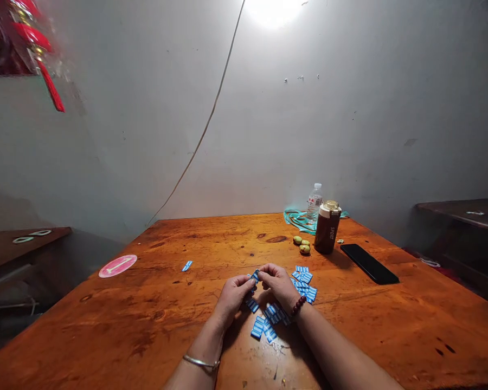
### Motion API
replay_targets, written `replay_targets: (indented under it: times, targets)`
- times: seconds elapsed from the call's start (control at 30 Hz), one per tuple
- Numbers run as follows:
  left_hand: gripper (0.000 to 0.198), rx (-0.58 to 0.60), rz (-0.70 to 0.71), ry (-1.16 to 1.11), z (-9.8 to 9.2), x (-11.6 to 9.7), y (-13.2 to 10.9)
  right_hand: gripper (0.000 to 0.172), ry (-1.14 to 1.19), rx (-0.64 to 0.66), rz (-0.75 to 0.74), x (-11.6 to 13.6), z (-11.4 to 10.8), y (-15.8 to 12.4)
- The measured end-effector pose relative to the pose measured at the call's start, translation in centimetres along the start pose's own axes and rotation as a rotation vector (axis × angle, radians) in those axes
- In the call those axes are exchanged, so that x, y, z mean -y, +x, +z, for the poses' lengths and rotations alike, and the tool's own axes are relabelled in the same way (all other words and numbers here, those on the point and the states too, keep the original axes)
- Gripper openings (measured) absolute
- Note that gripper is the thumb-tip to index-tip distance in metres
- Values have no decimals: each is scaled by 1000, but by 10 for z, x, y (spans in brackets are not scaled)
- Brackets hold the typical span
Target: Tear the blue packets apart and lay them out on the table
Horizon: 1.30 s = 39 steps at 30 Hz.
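Just above the wooden table (pixel 187 325), a small flat piece striped blue and white (pixel 255 277) is pinched between both hands. My left hand (pixel 231 297), with a silver bangle on its wrist, grips the left side between thumb and fingers. On the other side, the fingertips of my right hand (pixel 280 285) close on the same piece; dark red beads circle that wrist. More blue-and-white pieces (pixel 257 327) lie loose below and between the hands, some partly covered. A second cluster (pixel 304 284) spreads beside my right hand. One separate piece (pixel 187 266) lies farther left.
A brown sports bottle (pixel 326 233), a clear water bottle (pixel 314 203) and turquoise ribbon (pixel 296 219) are at the back right. Several small yellow-green fruits (pixel 305 248) sit beside them. A black phone (pixel 368 263) lies to the right, a pink round card (pixel 117 266) at left.
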<state>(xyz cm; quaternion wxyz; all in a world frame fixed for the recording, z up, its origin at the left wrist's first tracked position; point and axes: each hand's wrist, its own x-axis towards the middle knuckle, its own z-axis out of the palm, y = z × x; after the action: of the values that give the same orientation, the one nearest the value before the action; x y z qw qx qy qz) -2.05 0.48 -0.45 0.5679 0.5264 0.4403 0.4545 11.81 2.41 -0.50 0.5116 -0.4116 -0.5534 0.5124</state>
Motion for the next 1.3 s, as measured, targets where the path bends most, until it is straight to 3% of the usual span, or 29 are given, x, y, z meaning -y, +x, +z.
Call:
replay_targets:
  times: [0.3, 0.47, 0.57, 0.67, 0.83, 1.3]
  targets:
    - [25, 47, 31, 106, -1, -8, -3, 13, -300, 182, -149, 5, -15, -3]
    - [24, -29, 33, 80, -2, -3, 1, 18, -149, 140, -91, 1, -6, -4]
    - [25, -101, 59, 63, -3, 0, 3, 25, -42, 145, 41, -3, 0, -4]
    - [27, -97, 30, 7, -3, 1, 3, 29, 45, 142, 167, -4, 2, -4]
    - [28, -12, -22, -121, -3, 1, 0, 22, 103, 121, 174, 4, -3, -5]
    - [23, 10, -25, -222, -5, 2, 1, 14, 194, 165, 201, 3, -6, -4]
